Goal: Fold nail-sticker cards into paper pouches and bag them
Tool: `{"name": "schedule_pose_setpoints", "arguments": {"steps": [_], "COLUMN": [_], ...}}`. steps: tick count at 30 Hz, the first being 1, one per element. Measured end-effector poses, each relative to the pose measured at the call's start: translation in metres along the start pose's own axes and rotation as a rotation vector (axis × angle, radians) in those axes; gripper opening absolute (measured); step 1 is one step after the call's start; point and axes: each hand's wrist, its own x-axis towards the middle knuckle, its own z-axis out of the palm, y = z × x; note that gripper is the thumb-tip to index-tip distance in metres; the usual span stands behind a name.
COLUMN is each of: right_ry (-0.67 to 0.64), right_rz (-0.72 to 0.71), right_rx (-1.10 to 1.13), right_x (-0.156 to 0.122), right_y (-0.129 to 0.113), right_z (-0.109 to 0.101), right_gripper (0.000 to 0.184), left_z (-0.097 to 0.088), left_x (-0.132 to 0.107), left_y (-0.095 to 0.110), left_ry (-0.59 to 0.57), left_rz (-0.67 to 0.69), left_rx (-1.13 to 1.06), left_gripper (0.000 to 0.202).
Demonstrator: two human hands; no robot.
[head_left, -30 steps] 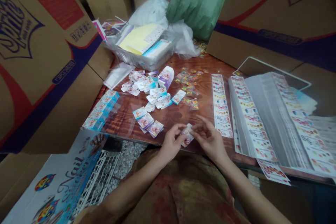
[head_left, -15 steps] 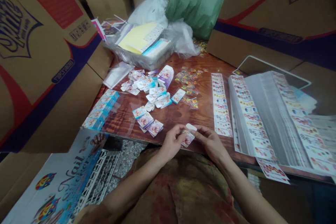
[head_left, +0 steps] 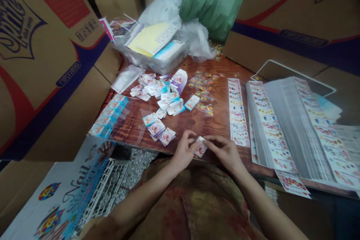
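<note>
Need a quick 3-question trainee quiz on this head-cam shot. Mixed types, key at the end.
1. True or false: the left hand and the right hand are both at the small printed packet.
2. The yellow sheet lies in: A) the plastic tray; B) a cardboard carton; C) the green sack.
3. Fill in: the thick stacks of printed strips lie toward the person's ____ side.

Key: 1 true; 2 A; 3 right.
</note>
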Motion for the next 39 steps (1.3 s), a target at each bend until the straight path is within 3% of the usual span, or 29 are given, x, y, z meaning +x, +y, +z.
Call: {"name": "schedule_pose_setpoints", "arguments": {"steps": [11,16,20,25,28,30,32,34,36,39], "right_ry": [-0.057,-0.205,-0.276,-0.187,-0.008,0.115,0.133,0.051,-0.094,-0.239], "right_rz": [0.131,0.087,-0.051,-0.175,-0.131,-0.044,0.037,0.064,0.024,-0.133], "right_rx": [0.103,0.007,-0.068,-0.196,-0.093,0.063,0.188,0.233,0.185,-0.092], "right_x": [0.009,0.010,0.004,-0.007,0.002,0.013,0.025,0.033,0.037,0.046], "right_y": [0.003,-0.006,-0.008,-0.007,-0.014,-0.022,-0.030,-0.037,-0.041,-0.042], "right_z": [-0.006,-0.014,-0.012,-0.002,0.002,0.009,0.023,0.042,0.062,0.079], "right_gripper": [0.030,0.028,0.029,0.033,0.028,0.028,0.029,0.030,0.028,0.024], "left_z": [-0.001,0.000,-0.001,-0.001,0.000,0.001,0.002,0.002,0.001,-0.001], "left_x": [0.001,0.000,-0.001,-0.002,-0.007,-0.011,-0.015,-0.015,-0.014,-0.011], "left_y": [0.001,0.002,0.003,0.004,0.002,0.000,-0.004,-0.006,-0.008,-0.008], "left_ry": [-0.009,-0.016,0.032,0.091,0.145,0.151,0.122,0.090,0.091,0.128], "left_rz": [-0.040,-0.059,-0.068,-0.078,-0.043,-0.017,0.011,0.066,0.133,0.175], "left_rx": [-0.024,-0.074,-0.149,-0.222,-0.279,-0.255,-0.144,0.019,0.146,0.170], "left_gripper": [0.030,0.035,0.037,0.046,0.041,0.032,0.020,0.007,0.008,0.015]}}
